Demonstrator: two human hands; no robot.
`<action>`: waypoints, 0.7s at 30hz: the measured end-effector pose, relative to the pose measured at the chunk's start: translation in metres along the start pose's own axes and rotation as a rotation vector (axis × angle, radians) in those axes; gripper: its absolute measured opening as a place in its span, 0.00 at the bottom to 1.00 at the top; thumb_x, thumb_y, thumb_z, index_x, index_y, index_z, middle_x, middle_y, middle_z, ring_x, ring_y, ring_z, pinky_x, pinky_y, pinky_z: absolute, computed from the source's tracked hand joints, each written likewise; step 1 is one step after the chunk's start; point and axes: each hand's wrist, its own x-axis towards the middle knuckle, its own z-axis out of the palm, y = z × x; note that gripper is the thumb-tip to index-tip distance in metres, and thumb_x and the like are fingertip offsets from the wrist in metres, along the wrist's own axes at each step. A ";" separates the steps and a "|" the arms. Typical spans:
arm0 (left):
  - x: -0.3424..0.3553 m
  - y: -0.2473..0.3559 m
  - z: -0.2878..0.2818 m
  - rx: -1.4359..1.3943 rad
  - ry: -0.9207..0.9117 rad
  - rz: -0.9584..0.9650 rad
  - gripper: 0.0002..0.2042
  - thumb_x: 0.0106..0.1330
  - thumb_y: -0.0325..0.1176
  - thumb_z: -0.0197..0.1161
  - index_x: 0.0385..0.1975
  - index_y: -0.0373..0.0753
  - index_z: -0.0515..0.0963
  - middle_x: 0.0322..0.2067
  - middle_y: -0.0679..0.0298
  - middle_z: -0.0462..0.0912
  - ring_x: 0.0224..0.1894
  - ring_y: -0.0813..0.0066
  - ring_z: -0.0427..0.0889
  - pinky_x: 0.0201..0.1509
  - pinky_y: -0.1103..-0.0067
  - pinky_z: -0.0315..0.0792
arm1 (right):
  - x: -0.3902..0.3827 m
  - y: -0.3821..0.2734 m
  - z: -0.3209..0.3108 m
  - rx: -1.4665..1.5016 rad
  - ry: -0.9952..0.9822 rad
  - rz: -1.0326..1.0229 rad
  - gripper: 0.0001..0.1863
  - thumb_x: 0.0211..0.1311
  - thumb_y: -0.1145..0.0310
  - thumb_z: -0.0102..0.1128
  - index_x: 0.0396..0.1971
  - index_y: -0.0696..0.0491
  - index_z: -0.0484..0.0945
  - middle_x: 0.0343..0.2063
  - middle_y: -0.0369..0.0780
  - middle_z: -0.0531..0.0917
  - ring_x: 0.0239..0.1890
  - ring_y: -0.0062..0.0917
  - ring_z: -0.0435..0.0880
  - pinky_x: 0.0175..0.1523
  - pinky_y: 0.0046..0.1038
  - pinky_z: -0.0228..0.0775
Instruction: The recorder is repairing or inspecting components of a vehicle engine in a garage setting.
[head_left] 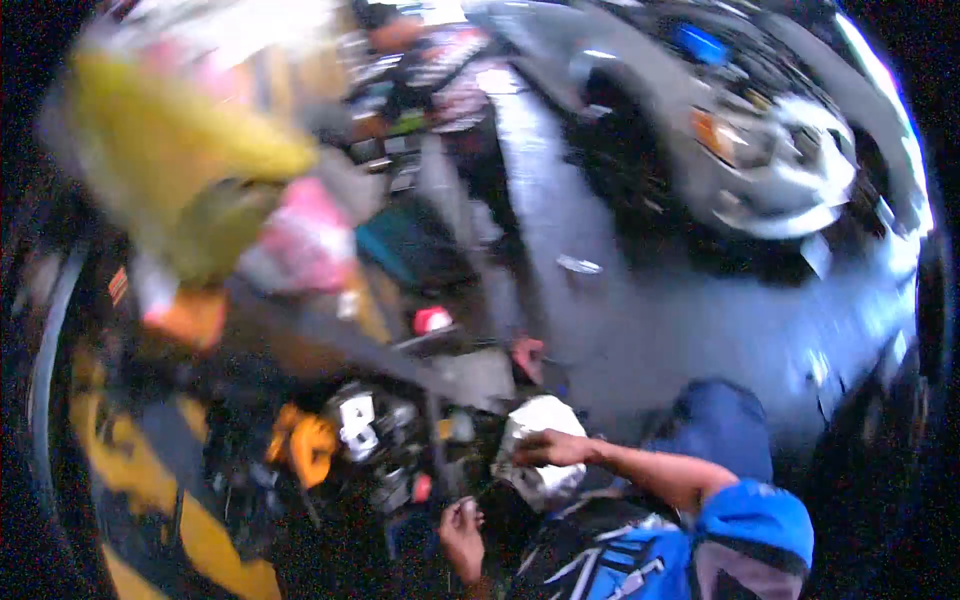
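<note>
My right hand (540, 447) is at a pale silvery part (545, 415) low in the centre, touching it; blur hides whether its fingers grip it. Below and left of it, my left hand (462, 525) has curled fingers around something small that I cannot make out. To the left lie dark and silvery metal parts (365, 425) and an orange object (305, 450). A small red-and-white object (432, 320) sits a little farther forward.
A silver car (760, 170) stands at upper right. A person (455, 100) stands at top centre. Blurred yellow and pink items (170, 140) fill the upper left, above a yellow-and-black surface (140, 470). Grey floor (640, 310) lies beside the car.
</note>
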 end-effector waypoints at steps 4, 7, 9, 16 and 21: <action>-0.002 0.032 0.018 0.244 -0.021 -0.013 0.09 0.71 0.32 0.61 0.38 0.31 0.78 0.27 0.64 0.80 0.24 0.79 0.77 0.28 0.81 0.74 | 0.003 0.015 -0.014 0.007 0.022 -0.220 0.21 0.69 0.54 0.56 0.46 0.57 0.81 0.37 0.44 0.86 0.39 0.30 0.81 0.48 0.35 0.72; -0.001 0.044 0.040 0.548 -0.106 0.111 0.11 0.71 0.34 0.61 0.35 0.30 0.77 0.23 0.64 0.79 0.21 0.79 0.74 0.25 0.81 0.70 | -0.024 -0.013 -0.035 -0.070 0.139 -0.140 0.22 0.68 0.52 0.56 0.45 0.57 0.81 0.37 0.47 0.85 0.42 0.37 0.83 0.49 0.37 0.71; 0.017 0.039 0.036 0.625 -0.332 0.221 0.12 0.72 0.35 0.61 0.33 0.30 0.77 0.23 0.63 0.79 0.21 0.79 0.73 0.26 0.80 0.69 | -0.030 0.005 -0.043 -0.057 0.215 -0.131 0.21 0.69 0.52 0.55 0.43 0.57 0.81 0.36 0.47 0.85 0.43 0.39 0.84 0.49 0.40 0.72; 0.030 0.055 0.088 0.448 -0.338 0.064 0.11 0.75 0.33 0.55 0.41 0.29 0.77 0.30 0.61 0.81 0.25 0.77 0.75 0.29 0.80 0.71 | -0.062 0.039 -0.048 0.084 0.546 -0.087 0.20 0.68 0.54 0.54 0.37 0.57 0.82 0.31 0.46 0.85 0.36 0.37 0.84 0.44 0.38 0.73; 0.059 0.050 0.108 0.550 -0.411 0.072 0.13 0.75 0.36 0.56 0.43 0.29 0.77 0.31 0.61 0.82 0.28 0.78 0.77 0.30 0.81 0.72 | -0.081 0.079 -0.025 0.336 0.594 -0.017 0.19 0.69 0.54 0.54 0.31 0.56 0.83 0.21 0.38 0.85 0.26 0.25 0.84 0.34 0.31 0.73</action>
